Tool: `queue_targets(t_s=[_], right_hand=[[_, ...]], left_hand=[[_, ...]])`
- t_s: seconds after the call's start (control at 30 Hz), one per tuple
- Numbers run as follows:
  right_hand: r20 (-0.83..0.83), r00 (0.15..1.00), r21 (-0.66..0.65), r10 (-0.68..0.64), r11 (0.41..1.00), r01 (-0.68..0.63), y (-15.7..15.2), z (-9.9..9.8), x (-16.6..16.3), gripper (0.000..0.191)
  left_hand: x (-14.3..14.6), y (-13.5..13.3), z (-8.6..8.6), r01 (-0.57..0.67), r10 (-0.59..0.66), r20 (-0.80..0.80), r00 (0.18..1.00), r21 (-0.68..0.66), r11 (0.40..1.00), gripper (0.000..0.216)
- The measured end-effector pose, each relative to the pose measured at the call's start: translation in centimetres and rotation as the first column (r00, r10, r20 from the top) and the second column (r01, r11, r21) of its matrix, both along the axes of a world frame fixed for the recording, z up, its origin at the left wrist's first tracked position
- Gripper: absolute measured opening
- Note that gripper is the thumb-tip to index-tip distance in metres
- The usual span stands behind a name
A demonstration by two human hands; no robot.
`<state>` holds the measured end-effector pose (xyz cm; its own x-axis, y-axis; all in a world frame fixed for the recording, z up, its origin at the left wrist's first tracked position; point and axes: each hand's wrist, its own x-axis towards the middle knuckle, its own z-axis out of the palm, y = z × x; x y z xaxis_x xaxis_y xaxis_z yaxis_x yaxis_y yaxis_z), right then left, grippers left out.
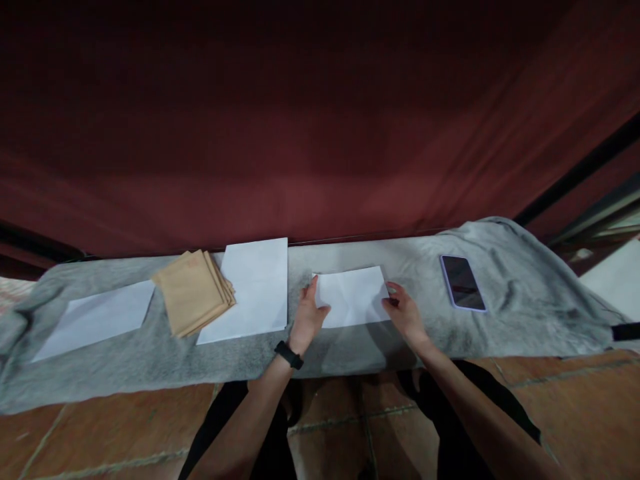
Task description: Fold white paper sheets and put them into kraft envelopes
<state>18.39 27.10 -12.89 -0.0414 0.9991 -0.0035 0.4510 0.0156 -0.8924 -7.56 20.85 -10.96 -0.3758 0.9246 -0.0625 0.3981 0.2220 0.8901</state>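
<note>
Left hand [307, 319] and right hand [406, 313] pinch the paper [353, 297] by its sides, midway along the cloth [150, 363]; uneven pull may tear it.

Layout, L to R on cloth [150, 360]: loose sheet [95, 319]; envelope stack [193, 292], R edge on large sheet [253, 290]; folded sheet [353, 297], held betw. left hand [307, 319] & right hand [406, 313]; phone [463, 283]. Curtain [320, 133] behind.
</note>
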Motion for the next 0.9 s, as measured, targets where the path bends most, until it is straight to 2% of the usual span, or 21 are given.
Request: queue_targets(t_s=[0.1,0.2,0.27,0.37,0.43,0.53,0.6,0.73,0.9], right_hand=[[0.394,0.919,0.214,0.003,0.972,-0.096,-0.4,-0.3,-0.2,0.054],[0.554,0.833,0.324,0.007,0.919,-0.223,-0.6,-0.1,-1.3,0.053],[0.563,0.824,0.344,0.068,0.887,-0.308,-0.8,-0.1,-2.8,0.052],[0.563,0.805,0.324,0.185,0.847,-0.421,-1.2,-0.2,-5.5,0.050],[0.565,0.790,0.290,0.237,0.840,-0.459,-1.4,-0.3,-7.0,0.051],[0.582,0.769,0.260,0.263,0.836,-0.483,-1.3,-0.5,-8.3,0.053],[0.608,0.753,0.255,0.252,0.836,-0.486,-1.2,-0.7,-8.5,0.055],[0.653,0.725,0.260,0.220,0.833,-0.487,-1.0,-1.1,-8.1,0.056],[0.677,0.718,0.290,0.162,0.838,-0.462,-0.8,-1.4,-7.2,0.055]], left_hand=[[0.5,-0.5,0.2,-0.013,0.013,-0.089,0.996,-0.007,1.000,0.082],[1.2,-1.0,0.9,0.022,-0.028,-0.153,0.988,-0.038,0.999,0.074],[1.8,-1.2,1.5,0.055,-0.069,-0.288,0.955,-0.057,0.997,0.067],[3.2,-1.1,2.0,0.043,-0.045,-0.573,0.819,-0.017,0.999,0.058],[4.3,-0.7,1.6,0.086,-0.048,-0.670,0.741,0.024,0.996,0.056],[5.8,0.2,0.0,0.264,-0.222,-0.675,0.703,-0.041,0.964,0.058],[6.3,0.7,-1.2,0.309,-0.284,-0.674,0.682,-0.087,0.947,0.060],[6.3,1.1,-2.5,0.305,-0.276,-0.685,0.674,-0.082,0.949,0.060],[5.4,0.7,-2.5,0.284,-0.229,-0.643,0.731,-0.019,0.959,0.059]])
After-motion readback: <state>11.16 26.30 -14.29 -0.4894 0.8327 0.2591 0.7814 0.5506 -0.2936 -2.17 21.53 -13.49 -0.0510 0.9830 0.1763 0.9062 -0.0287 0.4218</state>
